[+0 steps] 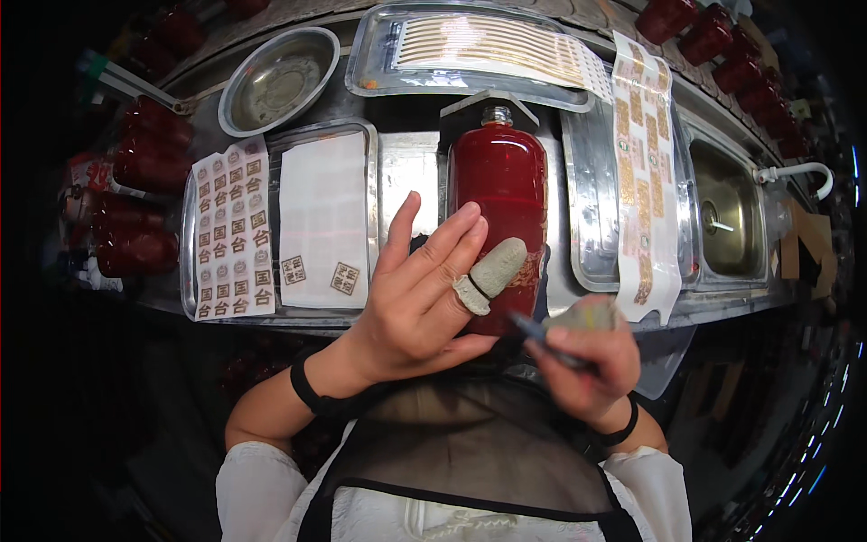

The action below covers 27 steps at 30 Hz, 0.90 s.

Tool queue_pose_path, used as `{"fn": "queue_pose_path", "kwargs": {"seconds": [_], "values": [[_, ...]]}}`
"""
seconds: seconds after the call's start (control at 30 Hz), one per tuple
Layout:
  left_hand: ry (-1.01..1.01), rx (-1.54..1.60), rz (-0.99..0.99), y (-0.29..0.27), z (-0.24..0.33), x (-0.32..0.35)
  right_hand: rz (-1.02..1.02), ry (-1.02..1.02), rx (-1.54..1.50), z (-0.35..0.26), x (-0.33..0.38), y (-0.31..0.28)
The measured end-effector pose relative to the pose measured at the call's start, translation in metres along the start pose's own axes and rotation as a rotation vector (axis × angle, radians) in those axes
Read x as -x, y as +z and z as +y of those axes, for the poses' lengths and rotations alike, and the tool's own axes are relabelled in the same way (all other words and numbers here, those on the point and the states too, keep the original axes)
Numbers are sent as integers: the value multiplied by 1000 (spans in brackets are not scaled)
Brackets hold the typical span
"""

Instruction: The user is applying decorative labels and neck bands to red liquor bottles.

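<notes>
A large dark-red glass bottle (498,167) lies in front of me, its open threaded neck pointing away. My left hand (424,294) rests on its left side with fingers stretched out; the index finger wears a grey-green finger cot (492,274). Beside the bottle's near right end, my right hand (591,361) is closed round a slim dark tool (551,343), its tip close to the glass. Motion blur hides the tool's exact kind. A pale finger cover (582,313) also shows on the right hand.
On the left stand trays with a printed sticker sheet (233,235) and a mostly bare white sheet (321,208). Behind are a metal bowl (280,81) and a tray of gold strips (488,50). A sticker strip (643,181) and sink (722,217) lie right; red bottles (135,239) line the edges.
</notes>
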<state>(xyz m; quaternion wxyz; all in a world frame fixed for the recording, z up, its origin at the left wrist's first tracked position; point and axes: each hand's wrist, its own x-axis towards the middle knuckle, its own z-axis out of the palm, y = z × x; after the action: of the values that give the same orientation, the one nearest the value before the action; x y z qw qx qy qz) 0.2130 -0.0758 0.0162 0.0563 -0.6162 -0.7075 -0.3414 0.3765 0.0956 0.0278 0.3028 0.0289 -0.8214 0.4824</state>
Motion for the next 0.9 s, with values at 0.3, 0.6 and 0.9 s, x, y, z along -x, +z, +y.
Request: {"fn": "queue_pose_path", "kwargs": {"seconds": [0.3, 0.6, 0.9], "values": [[-173, 191, -131, 1, -10, 18, 35, 14, 121, -8, -14, 3], [-127, 239, -164, -2, -4, 6, 113, 88, 131, -7, -16, 7], [-178, -41, -272, -15, 14, -25, 18, 266, 166, -5, 2, -17]]}}
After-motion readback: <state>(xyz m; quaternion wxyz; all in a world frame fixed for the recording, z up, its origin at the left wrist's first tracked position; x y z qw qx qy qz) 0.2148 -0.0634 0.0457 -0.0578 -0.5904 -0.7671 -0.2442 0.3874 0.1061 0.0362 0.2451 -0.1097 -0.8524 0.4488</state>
